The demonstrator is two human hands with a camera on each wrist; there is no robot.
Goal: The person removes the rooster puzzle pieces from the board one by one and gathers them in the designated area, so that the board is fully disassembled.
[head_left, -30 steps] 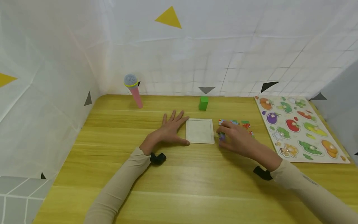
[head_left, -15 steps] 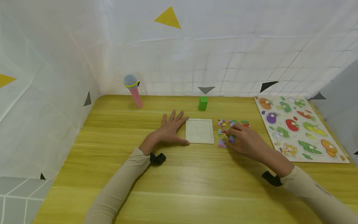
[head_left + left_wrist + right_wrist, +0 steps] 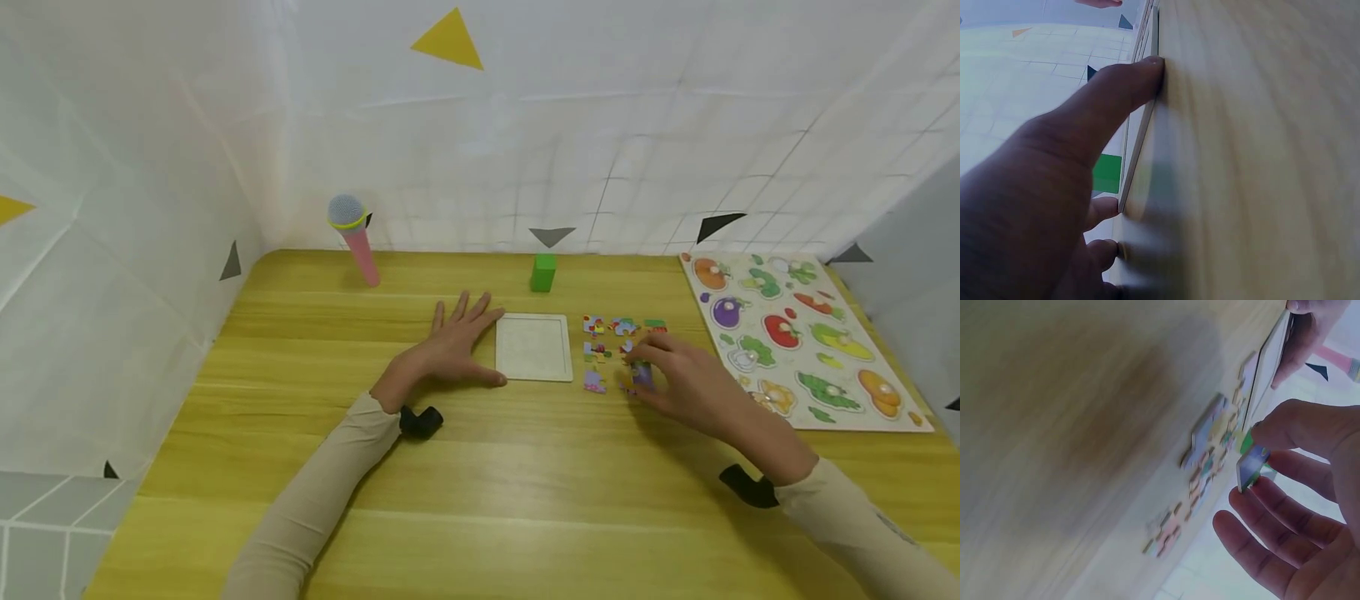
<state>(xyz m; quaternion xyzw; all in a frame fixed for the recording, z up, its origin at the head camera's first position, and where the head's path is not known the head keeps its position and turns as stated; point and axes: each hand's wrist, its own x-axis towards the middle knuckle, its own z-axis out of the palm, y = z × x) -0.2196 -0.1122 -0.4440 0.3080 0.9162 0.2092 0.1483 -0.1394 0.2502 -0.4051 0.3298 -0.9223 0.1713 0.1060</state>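
Note:
My left hand (image 3: 450, 346) lies with fingers spread at the left side of a flat, square wooden puzzle tray (image 3: 534, 348). In the left wrist view its thumb (image 3: 1144, 78) touches the tray's edge. My right hand (image 3: 690, 379) pinches a purple-blue jigsaw piece (image 3: 1252, 466) between thumb and fingers, held above the table in the right wrist view. Beneath and beside this hand lie several loose jigsaw pieces (image 3: 595, 382), set out in rows right of the tray. The hand partly covers the rightmost ones.
Behind the tray stands a green block (image 3: 543, 273). A pink toy microphone (image 3: 362, 254) is at the back left. On the right lies a vegetable knob puzzle board (image 3: 828, 379). White sheeting rises behind the wooden table (image 3: 480, 508).
My right hand has moved rightward, away from the tray, with the purple-blue jigsaw piece, uncovering the left column of loose pieces. The left hand keeps its place at the tray.

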